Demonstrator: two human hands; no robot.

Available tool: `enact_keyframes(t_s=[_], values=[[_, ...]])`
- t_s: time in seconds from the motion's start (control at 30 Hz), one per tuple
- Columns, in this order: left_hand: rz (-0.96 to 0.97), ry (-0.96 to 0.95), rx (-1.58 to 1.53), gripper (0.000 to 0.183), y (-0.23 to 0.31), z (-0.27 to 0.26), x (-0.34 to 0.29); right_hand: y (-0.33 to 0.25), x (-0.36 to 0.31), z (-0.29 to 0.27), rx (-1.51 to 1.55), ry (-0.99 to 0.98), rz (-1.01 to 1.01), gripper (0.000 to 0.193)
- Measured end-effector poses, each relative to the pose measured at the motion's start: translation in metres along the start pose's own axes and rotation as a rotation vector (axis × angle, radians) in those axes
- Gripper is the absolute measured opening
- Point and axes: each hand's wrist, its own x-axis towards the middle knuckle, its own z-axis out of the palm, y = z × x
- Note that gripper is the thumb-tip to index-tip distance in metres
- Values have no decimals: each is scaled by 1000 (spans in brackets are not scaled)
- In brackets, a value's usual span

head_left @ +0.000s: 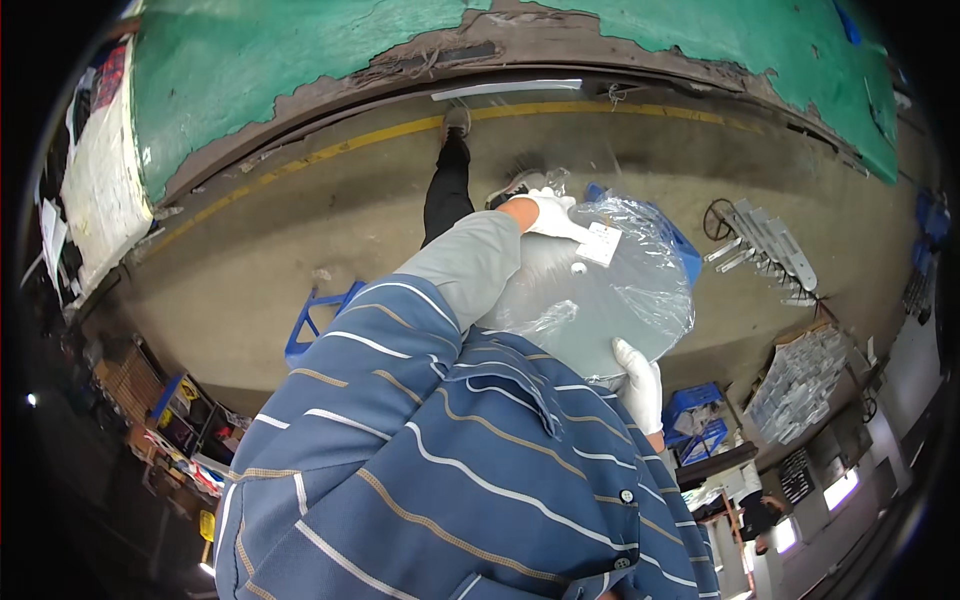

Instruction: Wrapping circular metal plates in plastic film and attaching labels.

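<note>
A large round grey disc (545, 290) wrapped in clear plastic film is held against the front of my body. A small white label (599, 243) lies on its upper face. My left hand (545, 213), in a white glove, is closed at the disc's far left edge, beside the label and some bunched film. My right hand (639, 385), also gloved in white, grips the near right edge with its thumb on top. Its other fingers are mostly hidden below the disc. Blue parts (675, 240) show behind the disc's far right side.
A table with a torn green cover (300, 70) runs along the far side. A yellow line (330, 150) crosses the floor. Blue frame (318, 318) stands left; a rack of metal pieces (770, 240), blue crates (695, 415) and another person (757, 510) are right.
</note>
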Motion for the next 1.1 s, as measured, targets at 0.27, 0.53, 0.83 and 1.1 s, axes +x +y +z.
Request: enact_keyframes(t_s=[0.27,0.53,0.83,1.1], values=[[30,-129,230,108,16,-21,-3,1,-18,8,284,-37,88,47],[9,-119,256,111,26,-60,-40,-3,-24,-8,318,-124,44,48],[-108,121,18,109,-20,-71,-111,-33,-14,-4,-157,-343,-145,46],[-121,564,-248,106,-3,-56,-192,-51,-57,-11,-409,-427,-297,45]])
